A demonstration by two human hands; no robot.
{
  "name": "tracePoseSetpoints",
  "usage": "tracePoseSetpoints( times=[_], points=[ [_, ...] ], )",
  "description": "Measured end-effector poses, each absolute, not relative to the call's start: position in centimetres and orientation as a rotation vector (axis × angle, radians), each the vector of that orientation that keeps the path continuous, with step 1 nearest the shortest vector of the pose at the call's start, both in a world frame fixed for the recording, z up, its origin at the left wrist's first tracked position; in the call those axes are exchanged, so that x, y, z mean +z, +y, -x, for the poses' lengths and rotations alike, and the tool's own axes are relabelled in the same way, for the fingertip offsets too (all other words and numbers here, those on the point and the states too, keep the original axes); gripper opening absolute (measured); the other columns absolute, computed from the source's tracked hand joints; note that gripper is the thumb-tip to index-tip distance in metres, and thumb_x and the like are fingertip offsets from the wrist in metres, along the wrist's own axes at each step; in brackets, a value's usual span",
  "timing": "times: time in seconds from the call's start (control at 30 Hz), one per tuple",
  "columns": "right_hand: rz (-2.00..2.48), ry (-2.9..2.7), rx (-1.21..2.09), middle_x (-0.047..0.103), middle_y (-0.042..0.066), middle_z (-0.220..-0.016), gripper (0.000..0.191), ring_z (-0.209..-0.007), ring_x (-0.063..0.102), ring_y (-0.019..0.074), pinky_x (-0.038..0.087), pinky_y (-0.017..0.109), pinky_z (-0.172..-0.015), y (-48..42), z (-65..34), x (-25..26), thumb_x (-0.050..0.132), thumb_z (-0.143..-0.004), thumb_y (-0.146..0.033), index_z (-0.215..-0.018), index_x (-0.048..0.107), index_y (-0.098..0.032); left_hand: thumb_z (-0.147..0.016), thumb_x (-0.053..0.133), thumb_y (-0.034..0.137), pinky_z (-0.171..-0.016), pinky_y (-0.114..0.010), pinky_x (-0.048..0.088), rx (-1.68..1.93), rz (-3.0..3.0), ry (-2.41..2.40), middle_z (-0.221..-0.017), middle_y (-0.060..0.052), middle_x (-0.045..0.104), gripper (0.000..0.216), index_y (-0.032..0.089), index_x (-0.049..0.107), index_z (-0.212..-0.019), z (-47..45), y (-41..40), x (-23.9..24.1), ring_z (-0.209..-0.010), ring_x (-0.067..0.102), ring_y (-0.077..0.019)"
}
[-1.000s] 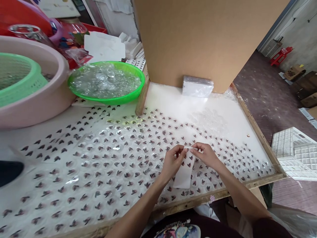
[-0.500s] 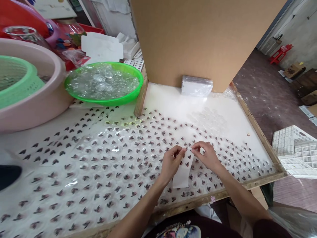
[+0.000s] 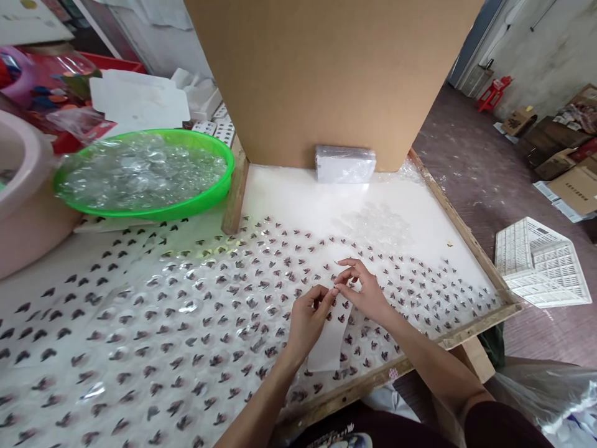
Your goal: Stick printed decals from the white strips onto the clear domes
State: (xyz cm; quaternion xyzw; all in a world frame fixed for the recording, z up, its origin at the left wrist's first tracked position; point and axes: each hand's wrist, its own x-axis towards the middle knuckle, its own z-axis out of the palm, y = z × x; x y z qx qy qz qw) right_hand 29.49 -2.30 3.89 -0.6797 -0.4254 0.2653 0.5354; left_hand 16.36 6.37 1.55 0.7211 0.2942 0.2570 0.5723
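My left hand (image 3: 308,317) is closed in a pinch at the top of a white paper strip (image 3: 325,350). The strip bears a few small dark prints like those on the table and hangs down between my arms. My right hand (image 3: 364,291) has its thumb and index finger pinched at the same top edge, touching the left fingertips; its other fingers are raised. Whatever lies between the right fingertips is too small to make out. Below both hands spread many clear round plastic pieces (image 3: 224,339), each with a small dark winged print.
A green basin (image 3: 200,202) heaped with clear plastic pieces stands at the left, beside a pink tub (image 3: 32,211). A large cardboard box (image 3: 336,81) and a wrapped white stack (image 3: 345,165) stand behind. Wooden edging (image 3: 459,227) borders the table; a white crate (image 3: 541,261) sits on the floor.
The view has turned to the right. My hands, a little apart before, now meet at the fingertips over the strip's top, and the right fingers have lifted.
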Motion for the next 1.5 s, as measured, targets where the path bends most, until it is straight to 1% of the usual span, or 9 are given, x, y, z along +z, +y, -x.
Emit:
tracePoseSetpoints(
  times=[0.23,0.33,0.53,0.7,0.87,1.1,1.2,1.33,1.5],
  points=[
    [1.598,-0.994,0.716,0.067,0.002,-0.094,0.042,-0.091,0.062,0.0195,0.046,0.037,-0.085,-2.7,-29.9,4.0,0.064,-0.081,-0.027,-0.119,0.047,-0.025,-0.087,0.057,0.046,-0.052,-0.023,0.031,0.575,-1.660,0.691,-0.058,0.004,0.045,0.036,0.019,0.052,-0.065,-16.3,6.2,1.5,-0.055,0.038,-0.0121],
    [1.574,-0.958,0.756,0.066,0.001,-0.088,0.041,-0.085,0.063,0.0196,0.046,0.037,-0.081,-2.7,-29.7,3.7,0.065,-0.081,-0.027,-0.117,0.046,-0.025,-0.087,0.057,0.046,-0.053,-0.024,0.031,0.564,-1.659,0.691,-0.058,0.004,0.044,0.036,0.019,0.053,-0.065,-16.3,6.2,1.5,-0.055,0.038,-0.0121],
    [1.566,-0.893,0.595,0.065,0.001,-0.085,0.036,-0.081,0.061,0.0186,0.047,0.038,-0.080,-2.7,-31.8,4.5,0.066,-0.083,-0.033,-0.112,0.047,-0.025,-0.089,0.055,0.044,-0.055,-0.024,0.031,0.576,-1.700,0.689,-0.058,0.004,0.043,0.037,0.019,0.049,-0.063,-16.2,6.2,1.7,-0.056,0.038,-0.0122],
    [1.720,-0.725,0.371,0.066,0.000,-0.082,0.043,-0.075,0.061,0.0171,0.046,0.033,-0.072,-2.3,-40.2,4.4,0.066,-0.077,-0.033,-0.112,0.043,-0.024,-0.090,0.052,0.044,-0.056,-0.025,0.030,0.570,-1.710,0.694,-0.059,0.004,0.041,0.038,0.019,0.046,-0.062,-16.1,6.2,1.6,-0.057,0.036,-0.0122],
    [1.957,-0.667,0.483,0.065,-0.003,-0.073,0.042,-0.070,0.060,0.0168,0.046,0.029,-0.065,-1.9,-45.3,1.9,0.059,-0.067,-0.027,-0.105,0.044,-0.023,-0.090,0.053,0.044,-0.056,-0.025,0.029,0.573,-1.698,0.692,-0.058,0.004,0.039,0.038,0.019,0.046,-0.062,-16.1,6.3,1.4,-0.057,0.034,-0.0120],
    [2.093,-0.684,0.529,0.065,-0.003,-0.073,0.040,-0.066,0.059,0.0170,0.041,0.024,-0.052,-1.9,-45.1,0.6,0.054,-0.068,-0.025,-0.106,0.041,-0.024,-0.091,0.052,0.044,-0.056,-0.026,0.028,0.541,-1.682,0.686,-0.059,0.004,0.038,0.038,0.020,0.043,-0.063,-16.1,6.3,1.5,-0.056,0.033,-0.0124],
    [2.169,-0.778,0.472,0.062,-0.003,-0.073,0.037,-0.066,0.059,0.0174,0.044,0.027,-0.058,-1.7,-45.0,0.0,0.052,-0.072,-0.021,-0.107,0.041,-0.024,-0.090,0.053,0.044,-0.056,-0.026,0.028,0.540,-1.675,0.698,-0.059,0.004,0.038,0.038,0.020,0.044,-0.063,-16.2,6.3,1.4,-0.056,0.033,-0.0123],
    [2.351,-1.024,0.256,0.061,-0.002,-0.076,0.036,-0.071,0.060,0.0188,0.045,0.035,-0.079,-1.3,-44.5,-0.7,0.047,-0.077,-0.015,-0.111,0.043,-0.022,-0.090,0.053,0.044,-0.056,-0.026,0.028,0.541,-1.689,0.714,-0.059,0.004,0.039,0.038,0.020,0.044,-0.062,-16.3,6.4,1.2,-0.057,0.034,-0.0122],
    [2.482,-1.086,-0.040,0.058,0.010,-0.109,0.035,-0.096,0.060,0.0261,0.041,0.043,-0.091,-1.3,-44.1,-0.4,0.053,-0.076,-0.017,-0.110,0.048,-0.021,-0.090,0.052,0.046,-0.056,-0.025,0.029,0.541,-1.703,0.715,-0.059,0.004,0.039,0.038,0.019,0.045,-0.063,-16.3,6.4,1.2,-0.057,0.034,-0.0122]
  ],
)
